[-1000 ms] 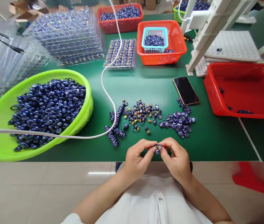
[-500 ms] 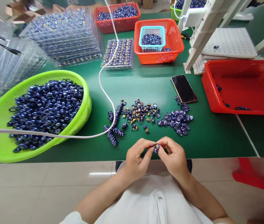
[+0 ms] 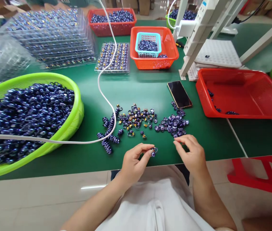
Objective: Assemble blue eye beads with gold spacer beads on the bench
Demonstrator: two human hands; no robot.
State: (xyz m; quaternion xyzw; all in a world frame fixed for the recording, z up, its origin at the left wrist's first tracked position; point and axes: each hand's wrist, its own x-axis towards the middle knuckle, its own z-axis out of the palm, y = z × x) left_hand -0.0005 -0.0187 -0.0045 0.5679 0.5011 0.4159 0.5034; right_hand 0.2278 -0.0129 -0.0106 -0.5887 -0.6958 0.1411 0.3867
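My left hand pinches a small dark blue ring between thumb and fingers just above the green table's near edge. My right hand has its fingers loosely curled and apart, fingertips at the near edge of a heap of flat blue stones; nothing shows in it. Left of that heap lies a scatter of rings with gold bits. Further left, finished rings are stacked in short rows.
A lime basket full of blue rings fills the left. A white cable crosses the table. A phone lies mid-table, a red tray right, an orange basket and stacked clear trays behind.
My right hand let go of the ring and moved right toward the blue stones; my left hand keeps the ring. The view shifted right.
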